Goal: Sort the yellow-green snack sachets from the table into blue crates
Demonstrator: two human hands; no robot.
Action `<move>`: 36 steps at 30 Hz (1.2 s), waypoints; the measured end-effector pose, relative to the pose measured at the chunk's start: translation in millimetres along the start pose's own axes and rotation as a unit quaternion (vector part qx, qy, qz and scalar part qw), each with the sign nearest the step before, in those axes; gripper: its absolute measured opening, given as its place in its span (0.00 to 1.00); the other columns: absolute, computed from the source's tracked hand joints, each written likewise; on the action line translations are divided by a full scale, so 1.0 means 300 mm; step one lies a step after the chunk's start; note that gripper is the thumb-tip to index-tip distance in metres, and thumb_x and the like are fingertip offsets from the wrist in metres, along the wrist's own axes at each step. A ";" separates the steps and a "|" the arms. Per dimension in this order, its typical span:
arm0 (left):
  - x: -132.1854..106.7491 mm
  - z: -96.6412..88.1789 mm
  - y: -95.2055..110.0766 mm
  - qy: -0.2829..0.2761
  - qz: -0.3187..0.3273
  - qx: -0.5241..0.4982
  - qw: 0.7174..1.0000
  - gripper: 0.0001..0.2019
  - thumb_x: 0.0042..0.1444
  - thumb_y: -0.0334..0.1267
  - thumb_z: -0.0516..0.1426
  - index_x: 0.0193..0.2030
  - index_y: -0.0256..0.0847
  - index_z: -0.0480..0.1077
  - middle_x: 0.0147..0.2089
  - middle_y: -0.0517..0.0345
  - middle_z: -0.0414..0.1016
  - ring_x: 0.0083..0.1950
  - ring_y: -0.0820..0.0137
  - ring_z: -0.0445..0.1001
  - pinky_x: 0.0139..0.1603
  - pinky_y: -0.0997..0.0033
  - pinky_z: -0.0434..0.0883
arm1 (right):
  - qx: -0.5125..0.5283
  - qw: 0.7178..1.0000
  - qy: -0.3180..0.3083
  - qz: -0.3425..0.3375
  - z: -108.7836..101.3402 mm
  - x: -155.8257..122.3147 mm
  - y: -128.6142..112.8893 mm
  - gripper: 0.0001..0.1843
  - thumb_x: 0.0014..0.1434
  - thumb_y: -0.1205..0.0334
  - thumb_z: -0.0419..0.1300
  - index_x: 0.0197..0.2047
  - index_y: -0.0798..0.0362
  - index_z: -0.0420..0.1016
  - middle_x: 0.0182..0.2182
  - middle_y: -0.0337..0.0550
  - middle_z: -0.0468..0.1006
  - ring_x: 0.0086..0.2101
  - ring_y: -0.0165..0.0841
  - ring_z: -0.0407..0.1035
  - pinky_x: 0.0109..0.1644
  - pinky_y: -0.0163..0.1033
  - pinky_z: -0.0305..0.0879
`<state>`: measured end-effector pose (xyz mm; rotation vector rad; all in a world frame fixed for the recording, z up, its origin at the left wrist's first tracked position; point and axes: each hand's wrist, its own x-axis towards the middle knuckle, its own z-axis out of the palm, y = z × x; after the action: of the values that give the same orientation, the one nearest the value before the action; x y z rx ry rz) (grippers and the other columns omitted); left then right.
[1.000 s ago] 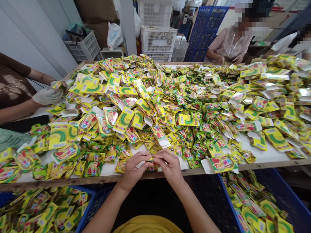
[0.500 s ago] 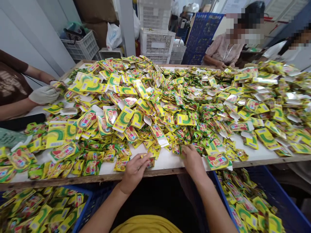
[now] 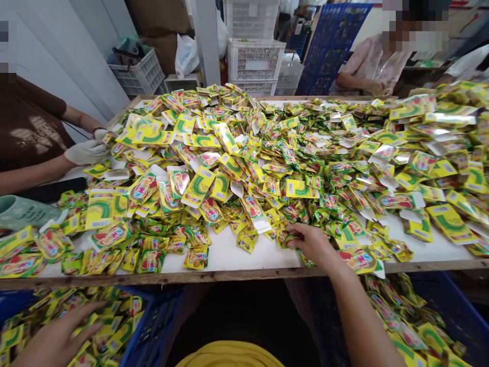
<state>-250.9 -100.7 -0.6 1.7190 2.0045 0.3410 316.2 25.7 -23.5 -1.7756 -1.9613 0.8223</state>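
Observation:
My left hand (image 3: 63, 331) is over the left blue crate (image 3: 133, 331), which is filled with flat yellow-green boxes. Its fingers are spread, slightly blurred, and hold nothing. My right hand (image 3: 315, 247) reaches onto the table near its front edge. Thumb and fingers close on a small candy packet (image 3: 283, 238) at the foot of the pile. To its right lies a flat printed box (image 3: 359, 259) overhanging the table edge. Small yellow packets (image 3: 246, 239) rest on the white tabletop (image 3: 223, 252) left of that hand.
A large heap of boxes and packets (image 3: 229, 153) covers the table. A gloved co-worker's hand (image 3: 87, 152) is at left, beside a green cup (image 3: 28, 211) and a black object (image 3: 57, 189). Another person (image 3: 367, 69) sits across. A second blue crate (image 3: 451, 311) stands at right.
My left hand has moved from the table edge down to the left crate, letting go of the small item it held. My right hand stays by the pile. The view has shifted slightly.

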 end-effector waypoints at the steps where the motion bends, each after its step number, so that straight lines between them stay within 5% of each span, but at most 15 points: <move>1: 0.045 0.025 0.111 0.016 0.067 0.009 0.998 0.09 0.48 0.54 0.57 0.37 0.69 0.74 0.38 0.86 0.80 0.38 0.62 0.81 0.41 0.54 0.77 | -0.016 1.000 0.000 0.000 0.017 0.018 -0.001 0.17 0.49 0.71 0.62 0.44 0.54 0.74 0.39 0.46 0.78 0.40 0.39 0.72 0.44 0.41 0.65; 4: 0.223 0.141 0.553 0.022 0.305 -0.013 0.952 0.15 0.56 0.38 0.55 0.50 0.55 0.73 0.51 0.63 0.78 0.52 0.62 0.75 0.53 0.58 0.72 | -0.099 0.995 0.019 -0.017 0.063 0.050 -0.015 0.16 0.48 0.73 0.62 0.42 0.55 0.76 0.44 0.51 0.74 0.46 0.43 0.69 0.48 0.44 0.64; 7: 0.401 0.269 0.937 -0.036 0.472 0.053 0.880 0.25 0.56 0.22 0.49 0.57 0.46 0.67 0.62 0.50 0.67 0.63 0.59 0.62 0.60 0.54 0.63 | -0.152 0.987 0.038 -0.035 0.090 0.028 -0.031 0.13 0.47 0.73 0.63 0.38 0.55 0.75 0.42 0.51 0.72 0.46 0.44 0.66 0.48 0.46 0.63; 9: 0.489 0.333 1.086 -0.067 0.525 0.114 0.841 0.27 0.53 0.18 0.48 0.57 0.43 0.66 0.61 0.46 0.67 0.63 0.56 0.61 0.57 0.51 0.63 | -0.138 0.989 0.033 -0.040 0.102 -0.012 -0.039 0.13 0.47 0.74 0.63 0.37 0.55 0.72 0.39 0.48 0.72 0.44 0.42 0.66 0.46 0.44 0.64; 11: 0.546 0.366 1.157 -0.103 0.546 0.169 0.814 0.25 0.50 0.16 0.50 0.52 0.41 0.69 0.53 0.46 0.72 0.58 0.56 0.64 0.53 0.52 0.62 | -0.101 0.994 0.029 -0.039 0.112 -0.059 -0.041 0.16 0.47 0.75 0.61 0.40 0.54 0.70 0.38 0.46 0.72 0.42 0.40 0.67 0.45 0.42 0.64; 15: 0.561 0.339 1.156 -0.093 0.547 0.211 0.805 0.13 0.48 0.19 0.55 0.38 0.38 0.70 0.41 0.49 0.73 0.50 0.57 0.65 0.50 0.56 0.60 | -0.038 0.998 0.050 -0.016 0.107 -0.131 -0.046 0.12 0.49 0.72 0.61 0.38 0.53 0.71 0.37 0.45 0.71 0.37 0.37 0.69 0.40 0.40 0.64; 18: 0.492 0.314 1.093 -0.037 0.503 0.165 0.848 0.14 0.47 0.26 0.59 0.41 0.39 0.66 0.44 0.50 0.69 0.50 0.57 0.64 0.50 0.57 0.61 | 0.056 0.988 0.142 0.030 0.078 -0.148 -0.090 0.05 0.51 0.65 0.63 0.33 0.52 0.71 0.30 0.41 0.72 0.31 0.36 0.68 0.35 0.39 0.64; 21: 0.387 0.364 1.012 -0.025 0.402 0.076 0.912 0.23 0.45 0.35 0.64 0.48 0.39 0.63 0.46 0.51 0.67 0.48 0.59 0.66 0.47 0.59 0.66 | 0.245 0.922 0.290 0.076 0.071 -0.129 -0.192 0.13 0.53 0.56 0.64 0.39 0.53 0.71 0.31 0.41 0.76 0.32 0.36 0.70 0.36 0.39 0.67; 23: 0.324 0.435 0.968 -0.024 0.332 0.005 0.943 0.27 0.45 0.37 0.65 0.51 0.41 0.60 0.47 0.52 0.66 0.47 0.60 0.68 0.45 0.62 0.68 | 0.326 0.884 0.329 0.060 0.099 -0.102 -0.267 0.16 0.54 0.54 0.64 0.42 0.53 0.71 0.36 0.44 0.77 0.35 0.37 0.71 0.39 0.40 0.68; 29: 0.262 0.583 0.914 0.095 0.186 -0.113 0.971 0.21 0.49 0.35 0.61 0.49 0.42 0.59 0.44 0.54 0.67 0.49 0.60 0.69 0.48 0.60 0.70 | 0.145 0.951 0.261 -0.074 0.236 -0.047 -0.331 0.08 0.58 0.59 0.60 0.39 0.52 0.75 0.32 0.45 0.76 0.35 0.37 0.68 0.40 0.42 0.65; 33: 0.261 0.580 0.893 0.115 0.200 -0.098 0.968 0.20 0.48 0.35 0.62 0.46 0.41 0.60 0.44 0.52 0.67 0.48 0.59 0.69 0.48 0.57 0.70 | 0.107 0.969 0.186 -0.122 0.209 -0.043 -0.328 0.06 0.59 0.62 0.59 0.39 0.52 0.75 0.33 0.45 0.76 0.36 0.37 0.68 0.41 0.41 0.65; 36: 0.251 0.574 0.882 0.109 0.222 -0.101 0.964 0.20 0.48 0.37 0.63 0.45 0.40 0.60 0.43 0.52 0.67 0.47 0.59 0.69 0.46 0.56 0.71 | 0.112 0.968 0.195 -0.113 0.171 -0.038 -0.368 0.07 0.59 0.58 0.60 0.39 0.52 0.74 0.31 0.42 0.75 0.34 0.35 0.68 0.38 0.39 0.65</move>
<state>55.4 1.1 -35.7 2.0558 1.6317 0.8882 200.8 1.6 9.1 -1.4235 -1.6962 0.5438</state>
